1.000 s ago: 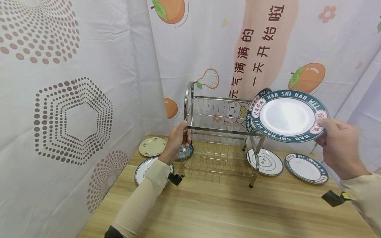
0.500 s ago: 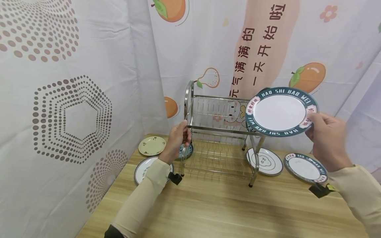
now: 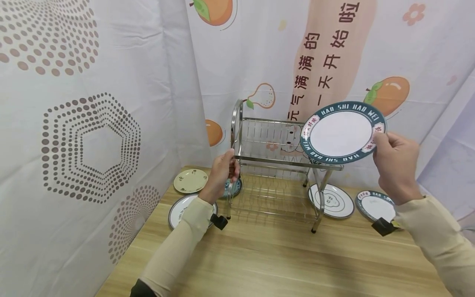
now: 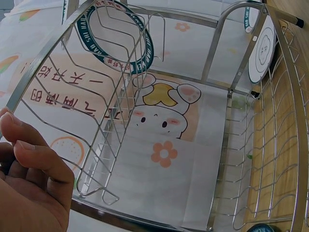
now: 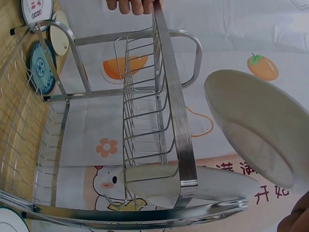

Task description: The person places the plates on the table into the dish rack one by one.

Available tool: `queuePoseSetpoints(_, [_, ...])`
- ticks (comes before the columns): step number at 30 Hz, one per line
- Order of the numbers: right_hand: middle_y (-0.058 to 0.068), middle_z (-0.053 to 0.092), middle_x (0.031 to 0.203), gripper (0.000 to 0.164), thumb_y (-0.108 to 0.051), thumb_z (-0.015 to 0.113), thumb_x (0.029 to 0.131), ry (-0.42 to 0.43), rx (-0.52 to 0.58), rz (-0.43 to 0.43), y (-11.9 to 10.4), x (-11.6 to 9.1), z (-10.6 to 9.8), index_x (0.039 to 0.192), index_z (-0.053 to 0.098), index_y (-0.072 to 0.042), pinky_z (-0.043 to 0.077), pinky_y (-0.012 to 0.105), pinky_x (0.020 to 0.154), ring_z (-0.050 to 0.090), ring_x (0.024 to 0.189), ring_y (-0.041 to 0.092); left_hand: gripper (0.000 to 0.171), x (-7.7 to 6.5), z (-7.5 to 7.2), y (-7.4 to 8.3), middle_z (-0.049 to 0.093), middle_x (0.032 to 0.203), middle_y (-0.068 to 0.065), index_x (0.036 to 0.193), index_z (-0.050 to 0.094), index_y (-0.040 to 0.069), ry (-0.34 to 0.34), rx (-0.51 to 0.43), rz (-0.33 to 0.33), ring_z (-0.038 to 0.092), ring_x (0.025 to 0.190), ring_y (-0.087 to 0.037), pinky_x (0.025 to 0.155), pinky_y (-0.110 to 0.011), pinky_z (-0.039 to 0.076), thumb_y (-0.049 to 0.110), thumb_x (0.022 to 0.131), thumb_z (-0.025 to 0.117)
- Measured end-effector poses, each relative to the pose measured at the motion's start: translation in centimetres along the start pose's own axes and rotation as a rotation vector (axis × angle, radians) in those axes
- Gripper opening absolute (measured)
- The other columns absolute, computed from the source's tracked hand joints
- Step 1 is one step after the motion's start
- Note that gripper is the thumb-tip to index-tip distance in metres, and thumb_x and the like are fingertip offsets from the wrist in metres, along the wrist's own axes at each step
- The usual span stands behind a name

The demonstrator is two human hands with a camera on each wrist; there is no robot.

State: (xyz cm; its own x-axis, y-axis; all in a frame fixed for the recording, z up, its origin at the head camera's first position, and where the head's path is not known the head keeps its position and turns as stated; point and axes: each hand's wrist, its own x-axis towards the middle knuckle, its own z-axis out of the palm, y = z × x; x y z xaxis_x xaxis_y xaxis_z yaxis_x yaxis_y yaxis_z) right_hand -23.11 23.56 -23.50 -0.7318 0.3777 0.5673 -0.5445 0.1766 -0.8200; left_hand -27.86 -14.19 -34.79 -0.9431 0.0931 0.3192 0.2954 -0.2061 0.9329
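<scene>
A metal two-tier dish rack (image 3: 278, 161) stands on the wooden table. My left hand (image 3: 222, 170) grips the left front end of its upper tier; in the right wrist view the left fingers (image 5: 130, 6) curl over the bar. Between thumb and fingers, my right hand (image 3: 398, 165) pinches a white plate (image 3: 340, 133) with a green lettered rim by its right edge. The plate is tilted in the air above the rack's right end, apart from it in the right wrist view. A matching plate (image 5: 207, 182) stands in the upper tier, mostly hidden in the head view.
Right of the rack lie a white plate (image 3: 334, 201) with a dark rim and a green-rimmed plate (image 3: 376, 206), partly covered by my right arm. On the left are a cream plate (image 3: 191, 181), a white plate (image 3: 182, 210) and a blue plate (image 5: 42, 67). Printed curtains (image 3: 178, 82) surround the table.
My right hand has carried the held plate left and slightly upward, from beside the rack's right end to above it. My left hand keeps its place on the rack.
</scene>
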Motion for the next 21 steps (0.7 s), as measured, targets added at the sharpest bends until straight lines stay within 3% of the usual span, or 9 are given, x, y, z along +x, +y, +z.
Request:
queuePoseSetpoints(4, [-0.002,0.046,0.048,0.035,-0.009,0.056,0.099,0.025,-0.251,-0.074,-0.2,0.2,0.4,0.068,0.068,0.005,0.018,0.027,0.038,0.030,0.041,0.012,0.058,0.0,0.1,0.1,0.052,0.058,-0.004,0.066,0.047,0.007,0.000,-0.003,-0.001,0.041,0.043,-0.014,0.043,-0.026,0.038,0.044,0.110,0.043])
queuePoseSetpoints(6, [-0.004,0.047,0.049,0.036,-0.010,0.055,0.099,0.033,-0.318,-0.103,-0.3,0.2,0.6,0.068,0.068,0.004,0.019,0.026,0.038,0.030,0.042,0.011,0.058,0.0,0.1,0.1,0.051,0.058,-0.004,0.066,0.047,0.008,-0.005,-0.003,-0.002,0.041,0.043,-0.014,0.044,-0.026,0.038,0.046,0.109,0.043])
queuePoseSetpoints(14, [-0.009,0.040,0.046,0.039,-0.008,0.054,0.094,0.084,-0.453,-0.225,-0.1,0.3,1.5,0.057,0.057,0.002,0.019,0.026,0.047,0.032,0.048,0.009,0.060,0.1,0.0,0.1,0.050,0.058,-0.005,0.067,0.049,0.008,-0.023,-0.001,-0.013,0.041,0.044,-0.015,0.045,-0.027,0.038,0.051,0.108,0.044])
queuePoseSetpoints(21, [-0.001,0.042,0.050,0.043,-0.011,0.052,0.094,0.067,-0.540,-0.340,0.2,0.1,2.5,0.052,0.047,-0.002,0.019,0.027,0.050,0.030,0.048,0.010,0.059,0.1,0.0,-0.1,0.051,0.057,-0.004,0.067,0.048,0.007,-0.014,0.002,-0.004,0.041,0.043,-0.015,0.045,-0.027,0.037,0.048,0.109,0.043])
